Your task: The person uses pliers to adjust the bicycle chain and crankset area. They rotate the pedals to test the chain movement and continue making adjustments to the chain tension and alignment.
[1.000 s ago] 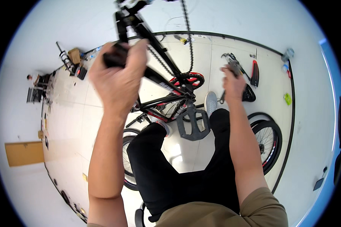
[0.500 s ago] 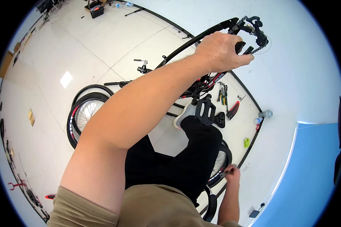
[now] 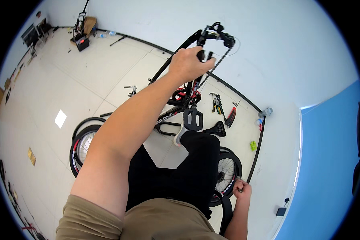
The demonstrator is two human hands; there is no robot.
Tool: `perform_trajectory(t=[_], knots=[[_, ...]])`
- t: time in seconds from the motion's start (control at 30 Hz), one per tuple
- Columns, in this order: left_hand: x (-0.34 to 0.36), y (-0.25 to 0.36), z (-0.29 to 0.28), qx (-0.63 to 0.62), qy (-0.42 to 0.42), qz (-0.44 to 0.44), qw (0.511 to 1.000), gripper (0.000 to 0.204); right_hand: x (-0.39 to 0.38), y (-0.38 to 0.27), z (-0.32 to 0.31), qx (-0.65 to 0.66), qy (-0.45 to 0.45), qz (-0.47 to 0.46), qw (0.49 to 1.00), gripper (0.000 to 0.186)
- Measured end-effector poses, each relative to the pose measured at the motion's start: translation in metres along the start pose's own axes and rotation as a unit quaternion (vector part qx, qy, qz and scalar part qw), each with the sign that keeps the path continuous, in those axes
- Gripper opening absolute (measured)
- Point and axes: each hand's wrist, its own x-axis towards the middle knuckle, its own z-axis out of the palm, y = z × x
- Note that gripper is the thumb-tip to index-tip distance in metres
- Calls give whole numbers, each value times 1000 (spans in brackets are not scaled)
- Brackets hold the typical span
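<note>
I see the left hand [image 3: 189,64] wrapped around the raised rear of the bicycle frame [image 3: 195,85] out front, below the rear derailleur [image 3: 227,40]; the right hand [image 3: 243,188] clenched on a small metallic piece [image 3: 241,190] beside a wheel [image 3: 221,177]. Should my left hold slip, the frame could topple, its pedal [image 3: 193,119] knocking the grey shoe [image 3: 179,138].

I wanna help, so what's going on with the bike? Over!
Left hand gripping frame. Right hand closed on small metal thing, mostly hidden. Wheels off. Saddle near shoe. Over.
</note>
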Motion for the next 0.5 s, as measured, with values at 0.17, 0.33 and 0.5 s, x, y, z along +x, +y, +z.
perform_trajectory(t=[0.17, 0.33, 0.5], knots=[[3, -2, 11, 2, 39, 7, 999, 44, -24, 28, 55, 13, -146, -36, 989, 12], [-2, -2, 5, 16, 85, 27, 996, 38, -16, 65, 77, 34, -150, -42, 987, 20], [0, 1, 15, 5, 86, 49, 995, 40, -19, 78, 66, 51, -84, -89, 991, 20]])
